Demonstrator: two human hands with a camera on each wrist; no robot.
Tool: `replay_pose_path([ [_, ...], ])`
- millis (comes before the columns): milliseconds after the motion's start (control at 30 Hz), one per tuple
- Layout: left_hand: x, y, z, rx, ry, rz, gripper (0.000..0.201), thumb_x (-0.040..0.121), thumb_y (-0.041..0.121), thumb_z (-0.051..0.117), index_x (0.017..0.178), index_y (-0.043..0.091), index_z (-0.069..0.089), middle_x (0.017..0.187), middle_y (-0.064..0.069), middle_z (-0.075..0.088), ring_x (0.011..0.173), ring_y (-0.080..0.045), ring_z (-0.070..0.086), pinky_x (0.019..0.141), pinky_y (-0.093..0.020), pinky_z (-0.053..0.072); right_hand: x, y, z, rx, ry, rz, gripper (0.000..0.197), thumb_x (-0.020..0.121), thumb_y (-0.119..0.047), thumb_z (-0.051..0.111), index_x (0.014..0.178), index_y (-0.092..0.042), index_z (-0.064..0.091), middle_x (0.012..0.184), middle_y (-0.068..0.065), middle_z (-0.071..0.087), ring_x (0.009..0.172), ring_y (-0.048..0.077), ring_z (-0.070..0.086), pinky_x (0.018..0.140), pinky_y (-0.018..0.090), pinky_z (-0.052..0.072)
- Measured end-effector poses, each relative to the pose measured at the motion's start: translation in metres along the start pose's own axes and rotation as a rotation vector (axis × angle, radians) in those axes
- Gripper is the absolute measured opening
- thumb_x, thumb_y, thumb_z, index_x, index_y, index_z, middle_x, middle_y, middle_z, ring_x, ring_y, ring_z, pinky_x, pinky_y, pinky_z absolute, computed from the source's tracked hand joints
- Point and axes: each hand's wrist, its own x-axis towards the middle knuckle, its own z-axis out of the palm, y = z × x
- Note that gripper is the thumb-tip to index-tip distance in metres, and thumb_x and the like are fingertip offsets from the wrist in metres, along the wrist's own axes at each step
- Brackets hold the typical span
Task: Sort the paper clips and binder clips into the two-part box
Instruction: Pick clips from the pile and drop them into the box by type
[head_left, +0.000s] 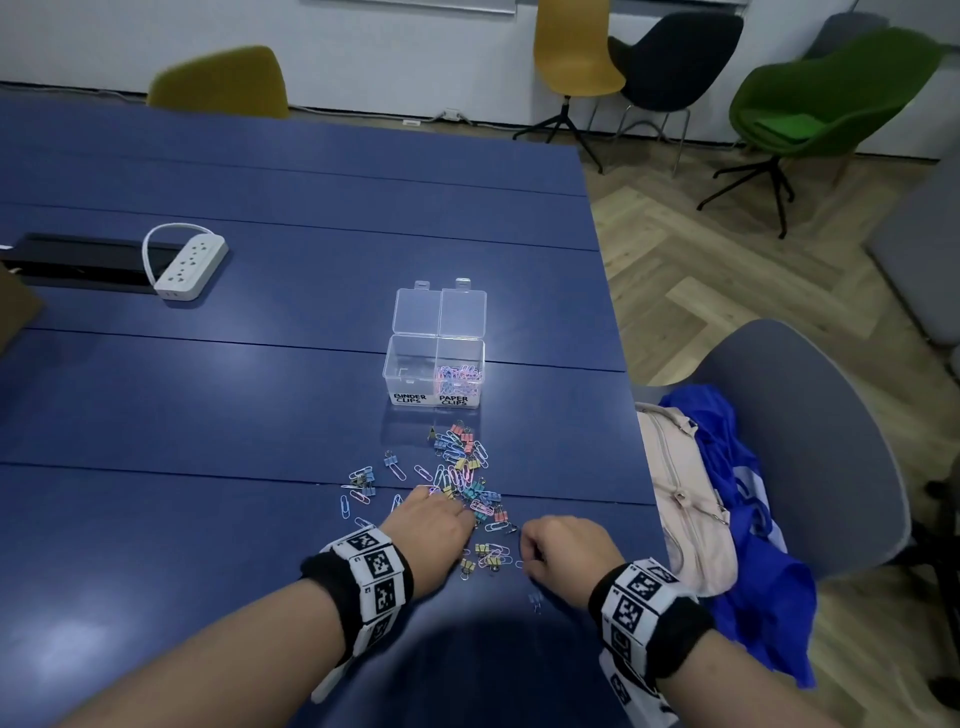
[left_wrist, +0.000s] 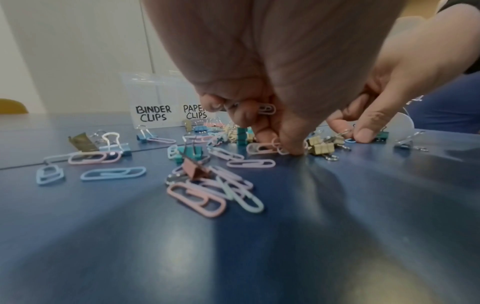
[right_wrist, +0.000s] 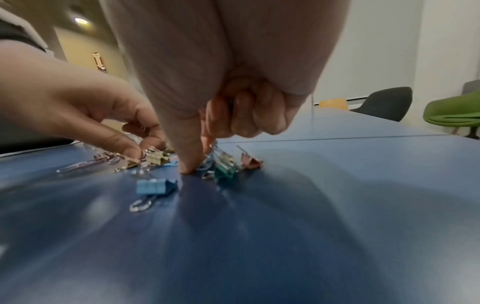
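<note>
The clear two-part box (head_left: 410, 364) stands open on the blue table (head_left: 208, 405); its right half, labelled PAPER CLIPS, holds pastel paper clips (head_left: 460, 378), and the BINDER CLIPS half looks empty. A mixed pile of clips (head_left: 462, 467) lies between the box and my hands. My left hand (head_left: 467, 512) is at the pile's near edge. Its curled fingers (left_wrist: 244, 115) keep a pale paper clip (left_wrist: 267, 108), while thumb and forefinger pinch a pink paper clip (left_wrist: 279, 147) on the table. My right hand (right_wrist: 197, 167) pinches a blue paper clip (right_wrist: 205, 166) beside a teal binder clip (right_wrist: 224, 170).
A white power strip (head_left: 191, 265) and a black cable slot (head_left: 78, 260) lie far left. The table's right edge (head_left: 639, 457) runs close to my right hand. Beyond it a grey chair (head_left: 810, 415) carries a pink bag (head_left: 680, 499) and blue cloth (head_left: 753, 545).
</note>
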Motion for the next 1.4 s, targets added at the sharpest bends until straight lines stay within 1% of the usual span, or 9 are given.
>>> replay_pose_path([
  [200,-0.001,-0.017,-0.019,-0.363,0.085,-0.138,0.009,0.093,0.024,0.05,0.084,0.024,0.046,0.092,0.005,0.061,0.087,-0.019,0.05,0.085,-0.031,0.038,0.008,-0.006,-0.001,-0.042,-0.002,-0.055,0.007,0.093,-0.017,0.039,0.086,-0.017,0.038,0.09,0.007,0.05,0.077,0.023,0.042,0.068,0.032,0.032],
  [333,-0.007,-0.037,-0.027,-0.515,0.063,-0.194,0.014,0.095,0.022,0.049,0.104,0.017,0.059,0.104,0.0,0.06,0.1,-0.019,0.053,0.092,-0.031,0.043,0.009,-0.005,-0.004,0.326,0.074,-0.013,0.011,0.095,-0.015,0.041,0.085,-0.015,0.038,0.079,0.001,0.048,0.063,0.014,0.04,0.059,0.024,0.033],
  [533,-0.02,-0.067,-0.027,-0.825,0.079,-0.333,0.016,0.097,0.023,0.047,0.088,0.017,0.059,0.081,0.008,0.057,0.08,-0.014,0.053,0.073,-0.025,0.04,0.017,-0.004,-0.003,0.834,0.041,0.158,0.016,0.099,-0.011,0.035,0.1,-0.016,0.05,0.067,-0.005,0.041,0.054,0.008,0.036,0.052,0.018,0.033],
  [700,-0.031,-0.082,-0.012,-1.171,0.075,-0.501,0.022,0.098,0.013,0.046,0.077,0.017,0.054,0.066,-0.001,0.052,0.055,-0.016,0.05,0.061,-0.026,0.045,0.032,-0.031,-0.003,1.203,-0.027,0.284,0.03,0.089,0.005,0.023,0.081,-0.01,0.048,0.061,0.005,0.041,0.048,0.013,0.033,0.04,0.02,0.027],
  [800,-0.038,-0.089,0.0,-1.322,0.08,-0.528,0.024,0.098,0.006,0.044,0.077,0.014,0.053,0.063,-0.005,0.051,0.048,-0.016,0.046,0.055,-0.026,0.045,0.04,-0.054,-0.003,1.275,-0.066,0.277,0.02,0.09,-0.001,0.037,0.078,-0.009,0.05,0.063,0.002,0.045,0.049,0.011,0.039,0.041,0.021,0.028],
  [933,-0.043,-0.089,0.004,-1.564,0.085,-0.556,0.03,0.091,-0.015,0.033,0.081,0.006,0.051,0.064,-0.007,0.055,0.046,-0.013,0.046,0.04,-0.022,0.041,0.048,-0.076,0.002,0.848,-0.077,0.174,0.018,0.089,-0.019,0.052,0.071,-0.021,0.05,0.06,-0.004,0.047,0.05,0.011,0.042,0.048,0.023,0.036],
  [1067,-0.045,-0.092,-0.006,-1.852,0.058,-0.63,0.017,0.064,-0.006,0.043,0.071,0.008,0.046,0.058,-0.007,0.045,0.042,-0.014,0.037,0.041,-0.019,0.024,0.05,-0.096,0.004,0.095,-0.046,0.004,0.018,0.083,-0.032,0.06,0.095,-0.021,0.052,0.093,0.0,0.063,0.088,0.024,0.059,0.073,0.031,0.042],
  [1200,-0.047,-0.098,-0.006,-1.685,-0.004,-0.685,0.028,0.088,0.025,0.059,0.067,0.017,0.043,0.054,0.003,0.033,0.045,-0.011,0.023,0.043,-0.018,0.014,0.059,-0.109,0.006,-0.1,0.0,-0.042,0.027,0.087,-0.027,0.061,0.106,-0.011,0.05,0.106,0.008,0.065,0.098,0.03,0.062,0.076,0.035,0.046],
  [1400,-0.052,-0.104,0.0,-0.618,-0.039,-0.389,0.019,0.077,0.036,0.07,0.087,0.028,0.057,0.067,0.01,0.05,0.063,-0.01,0.05,0.062,-0.024,0.038,0.069,-0.115,0.008,-0.197,0.001,-0.057,0.016,0.089,-0.005,0.05,0.104,-0.008,0.052,0.103,0.011,0.067,0.094,0.03,0.064,0.067,0.033,0.039],
])
